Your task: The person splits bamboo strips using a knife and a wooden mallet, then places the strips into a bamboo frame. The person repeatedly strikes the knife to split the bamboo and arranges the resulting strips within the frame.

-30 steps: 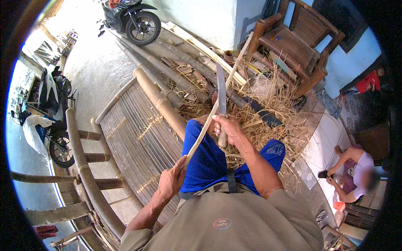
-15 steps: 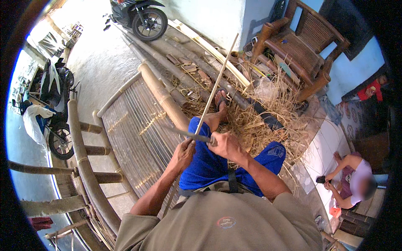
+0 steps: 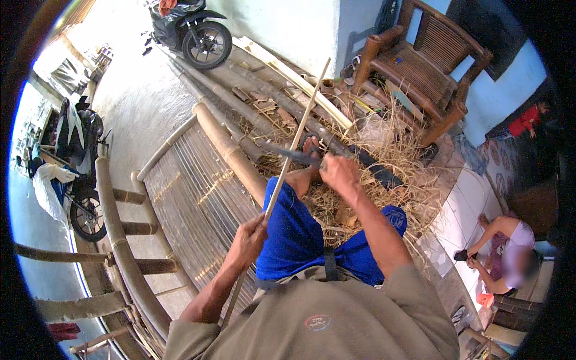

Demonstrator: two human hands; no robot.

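Note:
A long, thin bamboo strip (image 3: 294, 150) slants across my left thigh, its far end up toward the pile of offcuts. My left hand (image 3: 248, 237) is closed around it beside my knee, and its near end runs back under my left forearm. In my right hand (image 3: 340, 174) is the handle of a dark-bladed knife (image 3: 292, 153). The blade lies across the strip, well ahead of my left hand and pointing left. The handle is mostly hidden by my fingers.
Curled bamboo shavings (image 3: 384, 198) heap around my feet. To my left is a slatted bamboo bench (image 3: 198, 174). Bamboo poles (image 3: 240, 102) lie ahead, near a motorbike (image 3: 207, 43). A wooden chair (image 3: 414, 66) stands ahead right; another person (image 3: 501, 246) sits at right.
The knife has moved forward along the strip with my right hand, away from my left hand. My left hand has drawn back toward me and left, still gripping the strip.

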